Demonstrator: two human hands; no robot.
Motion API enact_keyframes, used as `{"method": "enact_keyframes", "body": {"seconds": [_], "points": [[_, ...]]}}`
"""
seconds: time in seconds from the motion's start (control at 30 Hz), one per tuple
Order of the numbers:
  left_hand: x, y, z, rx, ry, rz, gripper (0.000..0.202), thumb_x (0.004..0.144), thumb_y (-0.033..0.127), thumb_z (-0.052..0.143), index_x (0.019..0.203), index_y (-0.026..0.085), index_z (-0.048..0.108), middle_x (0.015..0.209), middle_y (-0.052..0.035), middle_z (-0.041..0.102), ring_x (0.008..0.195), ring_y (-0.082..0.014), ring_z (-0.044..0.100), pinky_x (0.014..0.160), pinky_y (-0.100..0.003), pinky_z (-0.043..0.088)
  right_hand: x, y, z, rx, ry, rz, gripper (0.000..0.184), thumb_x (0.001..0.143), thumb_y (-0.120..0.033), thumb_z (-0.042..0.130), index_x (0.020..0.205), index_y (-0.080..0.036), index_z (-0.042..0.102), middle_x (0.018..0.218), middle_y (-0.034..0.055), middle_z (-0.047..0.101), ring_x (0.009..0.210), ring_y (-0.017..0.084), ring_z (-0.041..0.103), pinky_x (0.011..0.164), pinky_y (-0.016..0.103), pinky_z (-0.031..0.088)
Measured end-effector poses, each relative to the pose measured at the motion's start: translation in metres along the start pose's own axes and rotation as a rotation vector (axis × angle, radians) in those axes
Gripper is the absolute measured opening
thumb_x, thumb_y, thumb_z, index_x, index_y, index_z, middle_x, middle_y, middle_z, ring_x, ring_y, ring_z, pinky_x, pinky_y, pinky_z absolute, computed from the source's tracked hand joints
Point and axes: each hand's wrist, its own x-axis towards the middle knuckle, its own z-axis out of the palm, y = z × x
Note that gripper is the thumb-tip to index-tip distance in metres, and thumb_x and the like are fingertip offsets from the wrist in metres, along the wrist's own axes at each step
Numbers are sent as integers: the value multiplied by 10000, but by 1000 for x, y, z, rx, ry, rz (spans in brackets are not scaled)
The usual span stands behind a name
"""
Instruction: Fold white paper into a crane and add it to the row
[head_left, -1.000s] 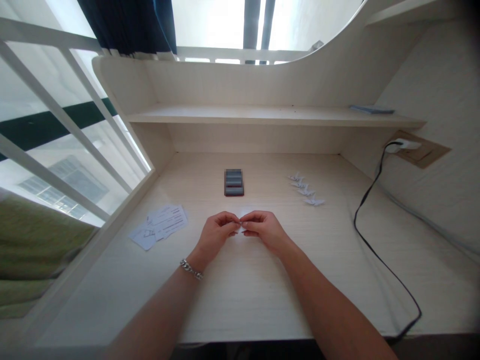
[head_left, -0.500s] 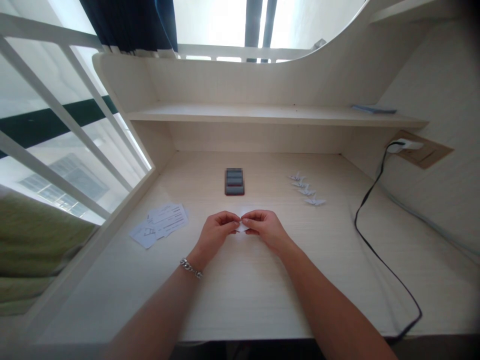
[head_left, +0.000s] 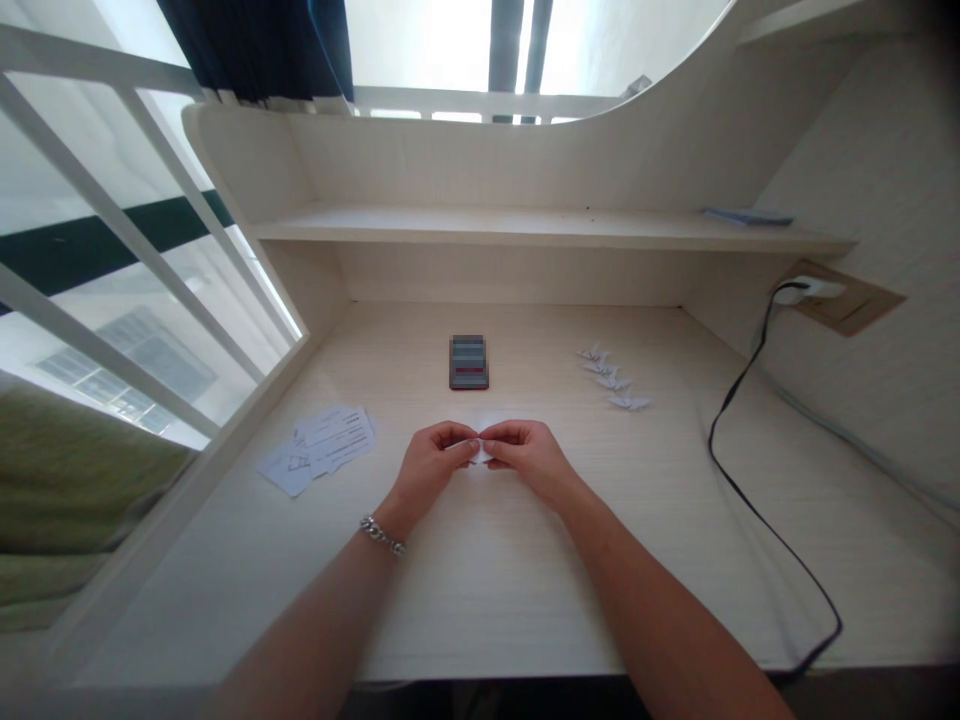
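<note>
My left hand (head_left: 431,462) and my right hand (head_left: 527,455) meet fingertip to fingertip over the middle of the pale wooden desk (head_left: 480,590). Both pinch a small white folded paper (head_left: 478,451) between them, just above the desk top. A metal bracelet (head_left: 382,536) circles my left wrist. Most of the paper is hidden by my fingers.
A dark phone (head_left: 469,362) lies beyond my hands. Several small white folded paper figures (head_left: 613,379) sit in a row at the right. Printed paper slips (head_left: 319,446) lie at the left. A black cable (head_left: 750,470) runs from a wall socket (head_left: 814,292) across the desk's right side.
My fingers have shifted slightly on the folded paper, drawing closer together; hands and arms stay in the same place.
</note>
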Motion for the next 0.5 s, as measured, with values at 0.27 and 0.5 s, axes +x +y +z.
{"method": "enact_keyframes", "body": {"seconds": [0.27, 0.5], "points": [[0, -1, 1, 5, 17, 8, 174, 617, 263, 704, 722, 138, 644, 648, -15, 625, 569, -100, 527, 534, -213, 395, 1, 3, 1, 1, 12, -33, 229, 564, -269, 742, 733, -128, 676, 652, 28, 655, 588, 128, 610, 585, 275, 536], [0, 0, -1, -23, -2, 22, 146, 618, 230, 697, 723, 142, 647, 654, -13, 631, 586, -108, 539, 558, -225, 408, -2, 0, 2, 92, 17, 14, 236, 515, -247, 767, 703, -133, 680, 648, 25, 657, 576, 126, 606, 594, 290, 537]]}}
